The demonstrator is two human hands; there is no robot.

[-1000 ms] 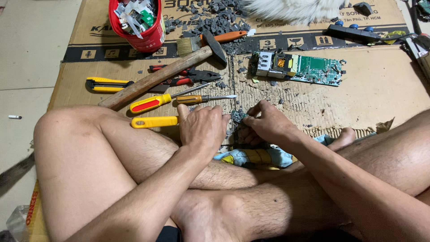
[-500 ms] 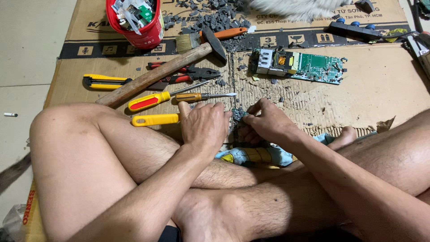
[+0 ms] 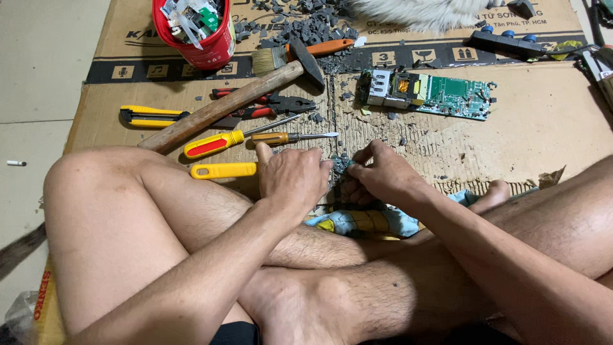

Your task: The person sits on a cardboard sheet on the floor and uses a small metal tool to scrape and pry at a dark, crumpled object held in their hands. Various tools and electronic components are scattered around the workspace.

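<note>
Grey fragments (image 3: 340,165) on worn cardboard (image 3: 530,121)

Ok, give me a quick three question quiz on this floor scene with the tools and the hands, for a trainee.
1. True or false: the hammer lies on the cardboard sheet, its head near the paintbrush.
2. Which is nearest the left hand? A. red bucket B. yellow handle C. green circuit board
3. Fill in: both hands, left and right hand, meet over a small pile of grey ____.

Key: 1 true; 2 B; 3 fragments.
</note>
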